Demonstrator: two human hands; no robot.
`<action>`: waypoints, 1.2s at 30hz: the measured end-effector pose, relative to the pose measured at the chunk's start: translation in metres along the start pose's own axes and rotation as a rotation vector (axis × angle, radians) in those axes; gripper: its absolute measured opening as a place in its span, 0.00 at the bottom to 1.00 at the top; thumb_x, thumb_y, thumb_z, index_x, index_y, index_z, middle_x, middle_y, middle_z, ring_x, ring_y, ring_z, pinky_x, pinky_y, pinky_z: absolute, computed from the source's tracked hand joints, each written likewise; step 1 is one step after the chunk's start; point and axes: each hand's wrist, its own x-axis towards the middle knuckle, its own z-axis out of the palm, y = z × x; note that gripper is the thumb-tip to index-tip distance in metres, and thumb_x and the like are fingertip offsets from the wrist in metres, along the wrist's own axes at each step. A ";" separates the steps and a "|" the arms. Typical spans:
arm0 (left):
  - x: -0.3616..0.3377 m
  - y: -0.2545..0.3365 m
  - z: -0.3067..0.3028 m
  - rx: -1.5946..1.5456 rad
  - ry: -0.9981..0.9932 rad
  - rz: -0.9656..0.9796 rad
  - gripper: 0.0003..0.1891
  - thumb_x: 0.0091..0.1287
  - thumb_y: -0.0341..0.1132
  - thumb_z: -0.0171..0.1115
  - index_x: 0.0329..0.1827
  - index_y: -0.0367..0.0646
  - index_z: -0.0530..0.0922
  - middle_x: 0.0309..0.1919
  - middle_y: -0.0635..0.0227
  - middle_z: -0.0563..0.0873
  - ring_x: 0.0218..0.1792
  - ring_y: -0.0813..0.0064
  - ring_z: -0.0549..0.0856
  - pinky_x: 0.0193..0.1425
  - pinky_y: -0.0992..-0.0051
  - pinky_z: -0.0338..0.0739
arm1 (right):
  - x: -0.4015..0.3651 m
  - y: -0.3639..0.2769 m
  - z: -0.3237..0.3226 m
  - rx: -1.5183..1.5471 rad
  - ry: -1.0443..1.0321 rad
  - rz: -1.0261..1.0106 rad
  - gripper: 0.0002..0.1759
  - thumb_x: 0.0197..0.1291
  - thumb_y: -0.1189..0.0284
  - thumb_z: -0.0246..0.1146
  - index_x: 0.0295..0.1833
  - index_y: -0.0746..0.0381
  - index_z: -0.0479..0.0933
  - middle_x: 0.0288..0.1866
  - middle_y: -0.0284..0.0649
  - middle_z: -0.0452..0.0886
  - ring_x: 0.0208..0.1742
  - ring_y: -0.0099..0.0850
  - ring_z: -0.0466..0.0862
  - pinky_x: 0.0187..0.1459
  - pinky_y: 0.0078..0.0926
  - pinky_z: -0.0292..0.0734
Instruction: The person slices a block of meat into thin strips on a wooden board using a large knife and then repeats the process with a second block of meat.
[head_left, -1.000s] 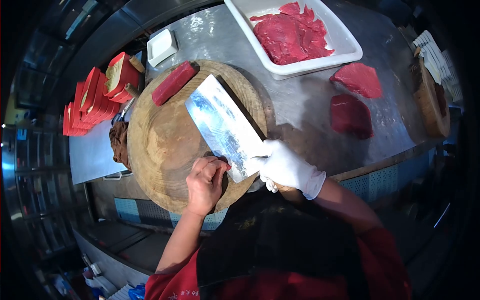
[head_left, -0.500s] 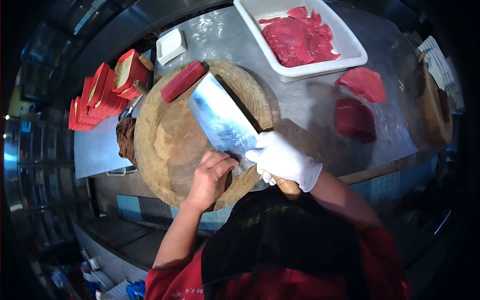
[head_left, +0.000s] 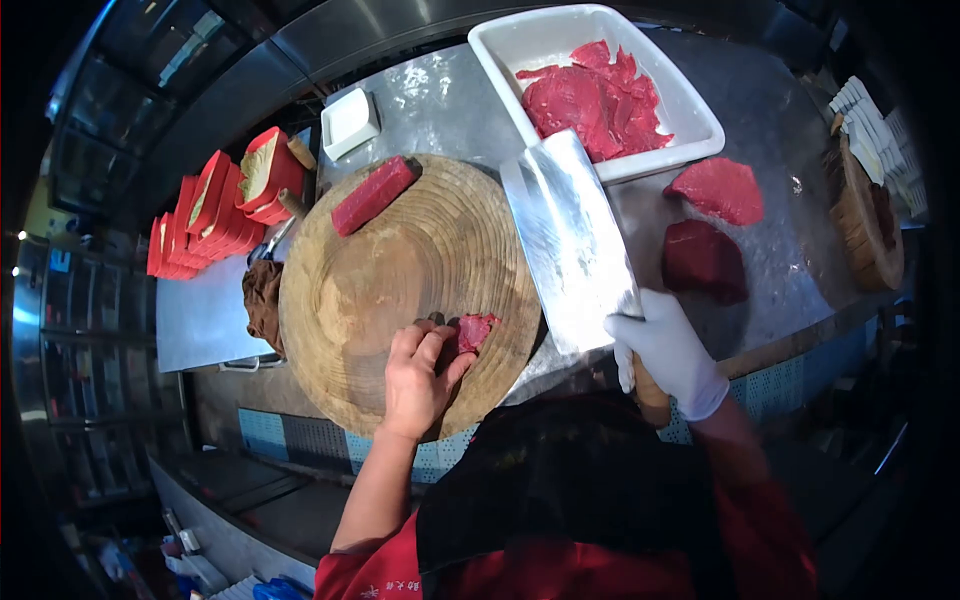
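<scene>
While the cleaver (head_left: 572,235) is gripped by its wooden handle in the gloved right hand (head_left: 668,350), at right of centre in the frame, a small piece of meat (head_left: 474,334) is touched by the bare left hand (head_left: 420,370) just below the frame's centre. The left hand's fingers are bent and bunched narrowly; whether the piece is pinched or only pressed cannot be told. The small piece lies on the round chopping block (head_left: 350,290), near its lower right edge, just to the right of the left fingertips and well to the left of the right hand.

The blade is seen flat-side on beside the block's right edge, its upper end overlapping the lower rim of the white tray (head_left: 695,140) in view; whether the two are touching cannot be told. Torn-edged red meat (head_left: 600,100) is held in the tray, at upper right of centre.

Along the upper part of the block a long strip of meat (head_left: 373,195) is laid, well apart from both hands. On the metal table (head_left: 420,90), above the right hand in the frame, a paler slab (head_left: 715,190) is placed near a darker chunk (head_left: 705,260). Red containers (head_left: 225,205) are grouped at upper left.
</scene>
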 end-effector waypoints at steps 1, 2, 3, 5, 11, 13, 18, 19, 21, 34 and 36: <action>0.007 0.003 -0.002 0.047 -0.025 0.031 0.23 0.52 0.32 0.77 0.52 0.40 0.82 0.45 0.56 0.82 0.44 0.52 0.82 0.49 0.60 0.80 | -0.006 0.003 -0.003 -0.006 0.014 -0.005 0.08 0.66 0.74 0.60 0.40 0.70 0.72 0.20 0.39 0.75 0.15 0.28 0.76 0.18 0.28 0.74; 0.011 0.004 -0.004 0.048 -0.013 0.040 0.23 0.52 0.32 0.77 0.52 0.40 0.82 0.45 0.56 0.82 0.44 0.52 0.82 0.49 0.60 0.80 | -0.013 0.004 -0.003 -0.010 0.017 -0.019 0.08 0.66 0.74 0.60 0.40 0.70 0.72 0.20 0.39 0.75 0.15 0.28 0.76 0.18 0.28 0.74; 0.015 0.005 -0.005 0.159 -0.102 0.029 0.22 0.53 0.31 0.75 0.53 0.40 0.82 0.45 0.55 0.83 0.45 0.51 0.82 0.50 0.59 0.80 | -0.021 0.004 -0.005 -0.005 0.042 -0.032 0.08 0.66 0.75 0.60 0.40 0.71 0.72 0.19 0.39 0.75 0.15 0.29 0.77 0.18 0.29 0.74; 0.025 0.003 -0.002 0.324 -0.128 0.077 0.21 0.51 0.30 0.71 0.50 0.38 0.82 0.42 0.53 0.84 0.44 0.50 0.84 0.51 0.57 0.81 | -0.035 0.011 -0.015 -0.018 0.081 -0.050 0.08 0.66 0.76 0.59 0.41 0.72 0.73 0.20 0.40 0.76 0.16 0.29 0.78 0.19 0.29 0.74; 0.085 0.000 -0.013 0.150 -0.482 -0.187 0.12 0.48 0.32 0.70 0.36 0.38 0.83 0.34 0.50 0.86 0.39 0.51 0.87 0.47 0.62 0.82 | -0.072 0.026 -0.035 0.051 0.204 -0.048 0.07 0.67 0.77 0.59 0.43 0.71 0.75 0.20 0.40 0.77 0.17 0.29 0.78 0.22 0.29 0.74; 0.105 0.012 -0.009 0.114 -0.596 -0.198 0.11 0.49 0.32 0.70 0.35 0.39 0.83 0.34 0.50 0.87 0.40 0.50 0.87 0.48 0.61 0.82 | -0.079 0.031 -0.038 0.153 0.303 0.055 0.05 0.67 0.77 0.59 0.43 0.70 0.75 0.19 0.39 0.75 0.17 0.29 0.78 0.21 0.29 0.74; 0.122 0.028 0.020 0.069 -0.662 0.027 0.12 0.52 0.31 0.70 0.39 0.40 0.83 0.34 0.48 0.87 0.42 0.48 0.87 0.49 0.57 0.82 | -0.082 0.036 -0.040 0.014 0.364 -0.018 0.04 0.66 0.78 0.59 0.40 0.68 0.74 0.20 0.38 0.75 0.18 0.28 0.78 0.20 0.28 0.73; 0.116 0.025 0.027 0.073 -0.640 0.103 0.14 0.53 0.31 0.70 0.43 0.40 0.82 0.38 0.47 0.86 0.43 0.46 0.86 0.51 0.57 0.81 | -0.081 0.032 -0.038 0.068 0.382 -0.009 0.04 0.66 0.78 0.60 0.40 0.68 0.73 0.20 0.38 0.75 0.18 0.27 0.78 0.20 0.28 0.73; 0.102 0.028 0.025 0.106 -0.552 0.104 0.17 0.53 0.31 0.68 0.47 0.40 0.82 0.43 0.49 0.84 0.49 0.46 0.83 0.56 0.56 0.78 | -0.079 0.034 -0.037 0.050 0.372 -0.038 0.04 0.66 0.78 0.60 0.40 0.69 0.73 0.21 0.38 0.75 0.18 0.27 0.78 0.20 0.28 0.73; 0.095 0.018 0.037 -0.590 -0.521 -0.220 0.12 0.57 0.24 0.68 0.45 0.41 0.82 0.30 0.70 0.82 0.34 0.76 0.84 0.42 0.71 0.80 | -0.055 0.016 -0.008 0.197 0.380 -0.016 0.08 0.66 0.77 0.58 0.44 0.73 0.76 0.24 0.42 0.79 0.17 0.30 0.79 0.19 0.28 0.74; 0.141 0.041 0.030 -1.076 -0.392 -0.360 0.20 0.68 0.28 0.69 0.61 0.37 0.76 0.45 0.72 0.83 0.44 0.80 0.81 0.53 0.75 0.79 | -0.052 0.021 -0.006 0.019 0.314 -0.087 0.08 0.66 0.78 0.56 0.45 0.72 0.76 0.23 0.42 0.78 0.16 0.31 0.77 0.19 0.29 0.75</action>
